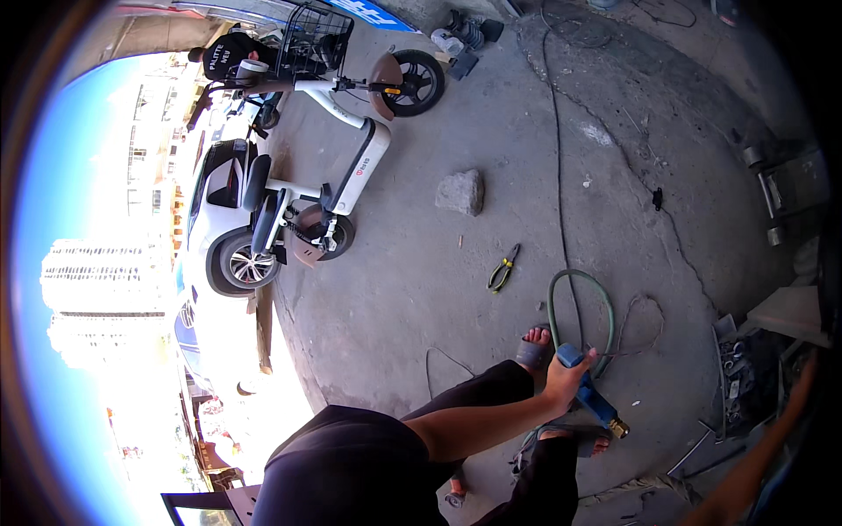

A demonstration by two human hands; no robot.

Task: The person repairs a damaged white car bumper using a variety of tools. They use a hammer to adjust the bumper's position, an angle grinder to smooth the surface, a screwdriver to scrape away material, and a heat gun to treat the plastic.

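Observation:
My left hand (pixel 567 382) is closed round a blue hand tool (pixel 596 405) with a brass-coloured fitting (pixel 619 428) at its lower end. I cannot tell what kind of tool it is. Beside it, a green hose (pixel 582 273) curves up in a loop. My right forearm (pixel 759 469) reaches up along the dark right rim, beside a box of metal parts (pixel 752 379); its fingers are not visible. Green-and-black pliers (pixel 503 268) lie on the concrete ground beyond my sandalled foot (pixel 532 347).
A rough stone block (pixel 460 192) sits past the pliers. A long dark cable (pixel 558 149) crosses the concrete. At the left stand a white electric scooter (pixel 358 167), a white car (pixel 230 230) and a person in a black shirt (pixel 226 56). Metal rods (pixel 693 449) lie at the lower right.

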